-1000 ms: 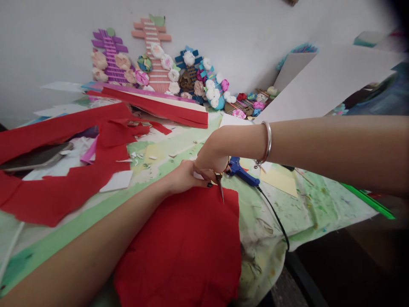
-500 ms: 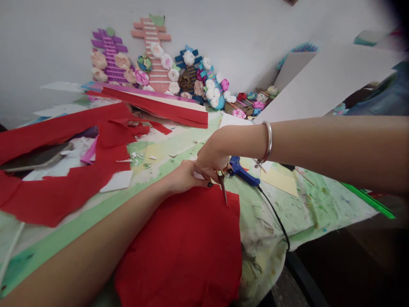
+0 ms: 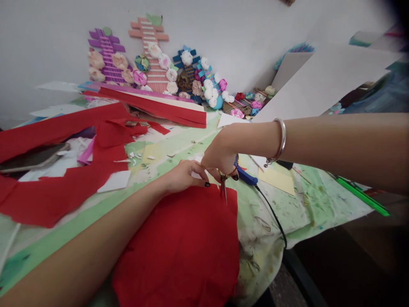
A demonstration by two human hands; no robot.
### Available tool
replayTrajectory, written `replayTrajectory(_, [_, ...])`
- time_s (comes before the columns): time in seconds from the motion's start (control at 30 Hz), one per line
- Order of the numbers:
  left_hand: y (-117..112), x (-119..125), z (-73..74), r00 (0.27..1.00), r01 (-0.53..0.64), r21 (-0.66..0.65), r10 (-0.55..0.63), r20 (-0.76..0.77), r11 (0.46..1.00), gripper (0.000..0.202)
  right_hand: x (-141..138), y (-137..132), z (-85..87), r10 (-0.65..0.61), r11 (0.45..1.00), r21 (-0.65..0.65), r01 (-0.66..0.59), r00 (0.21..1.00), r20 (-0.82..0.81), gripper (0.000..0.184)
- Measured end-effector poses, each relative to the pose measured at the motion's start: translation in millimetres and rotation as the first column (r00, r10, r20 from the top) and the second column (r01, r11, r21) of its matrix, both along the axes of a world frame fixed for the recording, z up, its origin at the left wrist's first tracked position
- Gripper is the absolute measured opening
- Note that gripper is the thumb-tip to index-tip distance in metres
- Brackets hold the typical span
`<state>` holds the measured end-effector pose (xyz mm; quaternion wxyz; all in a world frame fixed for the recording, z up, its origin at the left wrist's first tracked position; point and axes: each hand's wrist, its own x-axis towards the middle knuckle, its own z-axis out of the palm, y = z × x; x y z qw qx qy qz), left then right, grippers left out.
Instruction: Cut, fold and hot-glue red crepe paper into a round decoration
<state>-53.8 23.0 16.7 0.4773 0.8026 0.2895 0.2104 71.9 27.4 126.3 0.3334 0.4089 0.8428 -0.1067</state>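
A large piece of red crepe paper or cloth hangs over the table's near edge toward me. At its far edge, my left hand pinches it between thumb and fingers; the thumb has a dark nail. My right hand, wrist bent and wearing a silver bangle, grips a pair of small gold-handled scissors. Their blades point down toward me over the red sheet's top right part and stand slightly apart. The right fingers partly hide the handles. Just behind that hand lies a blue glue gun, partly covered.
Red strips and scraps cover the table's left side, with white bits beside them. Flower-decorated stick crafts lean on the wall. A black cord runs over the right edge, near a yellow card and a green strip.
My right hand has shifted slightly right and turned, and the scissor blades have parted a little. My left hand keeps its hold on the red sheet. The view has moved slightly.
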Motion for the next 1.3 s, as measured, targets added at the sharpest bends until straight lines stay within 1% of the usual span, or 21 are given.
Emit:
replayTrajectory(0.03, [0.3, 0.0, -0.3, 1.0, 0.002, -0.002, -0.002, 0.003, 1.0, 0.013, 0.5, 1.5, 1.3, 0.021, 0.997, -0.072, -0.016, 0.997, 0.071, 0.023])
replayTrajectory(0.07, [0.6, -0.1, -0.9, 1.0, 0.0, -0.004, 0.0, 0.004, 1.0, 0.013, 0.9, 3.4, 2.5, 0.052, 0.985, -0.171, -0.023, 0.984, 0.168, 0.021])
replayTrajectory(0.1, [1.0, -0.1, -1.7, 1.0, -0.006, -0.003, 0.006, 0.003, 1.0, 0.012, 1.3, 5.4, 3.5, 0.063, 0.978, -0.209, -0.02, 0.977, 0.201, 0.018])
replayTrajectory(0.17, [1.6, -0.1, -3.5, 1.0, -0.019, 0.004, 0.019, -0.005, 1.0, 0.012, 2.4, 8.9, 4.9, 0.021, 0.985, -0.171, 0.007, 0.987, 0.16, 0.011])
replayTrajectory(0.23, [2.3, -0.1, -5.0, 1.0, -0.023, 0.008, 0.023, -0.005, 1.0, 0.012, 4.0, 10.9, 5.0, -0.005, 0.988, -0.15, 0.025, 0.991, 0.131, 0.01])
replayTrajectory(0.3, [3.1, -0.2, -6.0, 1.0, -0.013, 0.002, 0.013, 0.013, 1.0, 0.013, 5.4, 11.5, 3.9, 0.046, 0.984, -0.175, -0.02, 0.988, 0.146, 0.018])
replayTrajectory(0.37, [3.7, -0.3, -6.0, 1.0, -0.006, -0.001, 0.006, 0.029, 1.0, 0.013, 6.1, 11.0, 2.4, 0.149, 0.969, -0.221, -0.111, 0.975, 0.163, 0.03])
replayTrajectory(0.4, [3.6, -0.4, -5.5, 1.0, -0.003, -0.002, 0.003, 0.029, 1.0, 0.013, 6.2, 10.3, 1.7, 0.178, 0.963, -0.229, -0.139, 0.971, 0.161, 0.034])
replayTrajectory(0.43, [3.4, -0.4, -4.6, 1.0, 0.0, -0.001, 0.0, 0.025, 1.0, 0.013, 6.2, 9.5, 1.1, 0.18, 0.964, -0.225, -0.144, 0.972, 0.152, 0.036])
replayTrajectory(0.53, [1.0, -0.2, -0.3, 1.0, -0.002, -0.002, 0.002, -0.007, 1.0, 0.015, 6.0, 7.3, -0.1, 0.091, 0.977, -0.203, -0.069, 0.99, 0.105, 0.032])
replayTrajectory(0.6, [-0.9, 0.1, 2.3, 1.0, -0.014, -0.006, 0.014, -0.021, 1.0, 0.018, 6.2, 6.7, -1.1, 0.057, 0.974, -0.226, -0.036, 0.995, 0.087, 0.027])
replayTrajectory(0.7, [-2.2, 0.5, 3.5, 0.999, -0.025, -0.011, 0.024, -0.026, 1.0, 0.021, 6.9, 7.2, -3.5, 0.058, 0.956, -0.293, -0.031, 0.995, 0.081, 0.026])
replayTrajectory(0.77, [-1.9, 0.6, 2.8, 1.0, -0.022, -0.011, 0.022, -0.023, 1.0, 0.022, 7.2, 7.8, -4.8, 0.053, 0.95, -0.312, -0.026, 0.996, 0.078, 0.027])
replayTrajectory(0.97, [0.3, -0.1, 0.2, 1.0, -0.009, -0.009, 0.009, -0.007, 1.0, 0.014, 9.3, 11.6, -6.2, 0.071, 0.941, -0.336, -0.037, 0.993, 0.089, 0.031])
replayTrajectory(1.07, [0.7, -0.2, 0.3, 1.0, -0.007, -0.002, 0.007, -0.023, 1.0, 0.016, 10.3, 13.5, -8.0, 0.088, 0.941, -0.333, -0.054, 0.992, 0.086, 0.037])
replayTrajectory(1.17, [0.8, -0.2, 0.6, 1.0, 0.002, 0.002, -0.002, -0.027, 1.0, 0.018, 9.9, 13.9, -9.2, 0.08, 0.95, -0.31, -0.044, 0.991, 0.106, 0.035])
replayTrajectory(1.27, [0.4, 0.0, 1.3, 1.0, -0.002, 0.006, 0.002, -0.021, 1.0, 0.018, 8.5, 13.1, -8.1, 0.129, 0.938, -0.337, -0.078, 0.983, 0.134, 0.034])
replayTrajectory(1.3, [0.2, 0.0, 1.7, 1.0, -0.003, 0.007, 0.003, -0.023, 1.0, 0.019, 8.0, 12.6, -7.4, 0.125, 0.938, -0.339, -0.074, 0.983, 0.131, 0.034])
